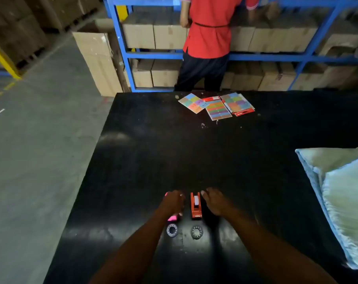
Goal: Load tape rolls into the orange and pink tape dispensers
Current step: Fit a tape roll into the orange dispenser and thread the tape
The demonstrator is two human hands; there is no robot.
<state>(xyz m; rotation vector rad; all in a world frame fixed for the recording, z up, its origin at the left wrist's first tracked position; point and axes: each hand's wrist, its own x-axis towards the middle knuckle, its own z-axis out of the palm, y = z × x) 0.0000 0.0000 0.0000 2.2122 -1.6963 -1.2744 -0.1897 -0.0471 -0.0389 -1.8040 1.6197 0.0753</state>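
The orange dispenser (196, 206) seems loaded. The left hand (173, 202) grips the pink dispenser (172, 217); the right hand (215, 201) rests with fingers loosely spread, holding nothing

Grey concrete floor (40, 140), left of frame. Blue metal shelving (153, 55) with cardboard boxes (170, 36), top. Black table (153, 160), centre; yellow post (3, 58), upper left.

Two bare forearms enter from the bottom edge. No sleeves in view. Left hand (172, 202) and right hand (215, 202): ungloved, pale fingernails visible at fingertips.
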